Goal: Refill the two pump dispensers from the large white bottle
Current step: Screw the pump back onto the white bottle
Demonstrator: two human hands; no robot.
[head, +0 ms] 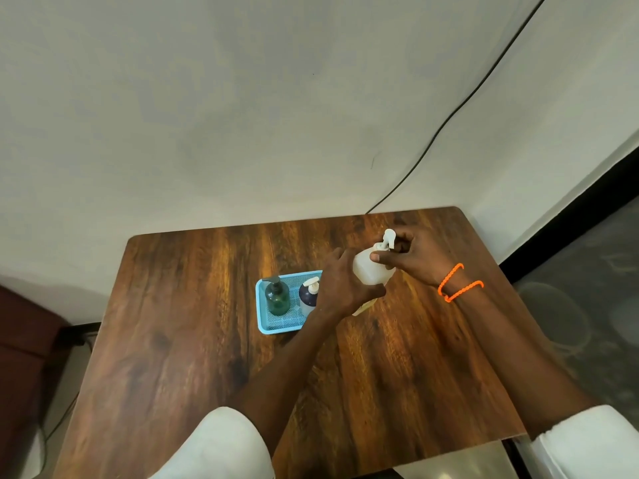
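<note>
Clearly, from the head view, the large white bottle [368, 271] stands near upright on the wooden table [193, 340], just right of the blue tray [264, 328]; the left hand [342, 285] is wrapped around its body, the right hand [408, 257] pinches the pump top [387, 238]; the axis points up, so I judge the top must lift straight; the green dispenser [276, 295] and the dark dispenser [308, 294] wait in the tray; free table lies toward the person.

No lettering can be read anywhere: the large white bottle [369, 271] shows only a yellowish patch low on its side (too blurred), and the two pump dispensers [292, 296], at its nine o'clock, look blank.
</note>
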